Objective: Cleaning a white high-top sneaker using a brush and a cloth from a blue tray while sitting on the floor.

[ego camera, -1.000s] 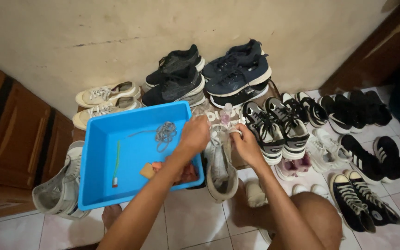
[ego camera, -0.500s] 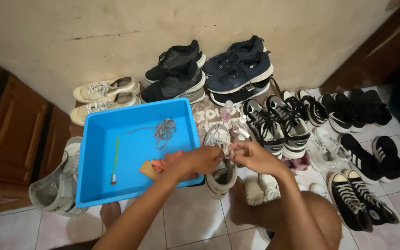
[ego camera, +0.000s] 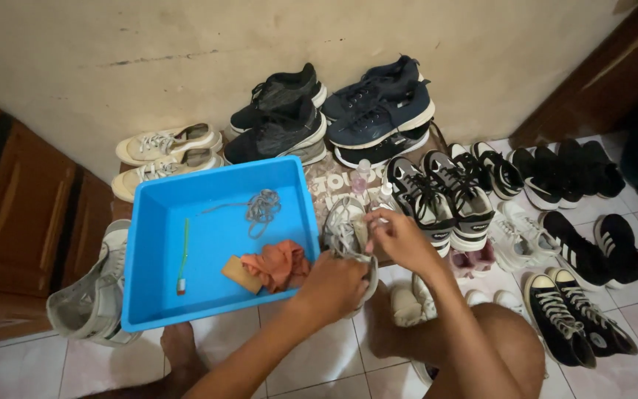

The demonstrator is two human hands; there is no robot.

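The grey sneaker (ego camera: 348, 240) sat just right of the blue plastic tub (ego camera: 153, 244), over the edge of a patterned mat, and I saw both hands on it. The left hand (ego camera: 331, 287) was curled around its near end, fingers closed on the shoe, while the right hand (ego camera: 402, 240) pinched at the laces near the tongue with bunched fingertips. The floor was pale glossy tile, the wall behind a stained cream plaster, with dark wooden panelling at the left and a wooden frame at the right. Inside the tub lay a tangle of grey laces (ego camera: 261, 207), a green toothbrush (ego camera: 183, 255), a tan sponge (ego camera: 238, 274) and an orange cloth (ego camera: 280, 263). Two small clear bottles (ego camera: 364, 176) stood on the mat, their labels too small for me to make out. Rows of shoes lined the wall.
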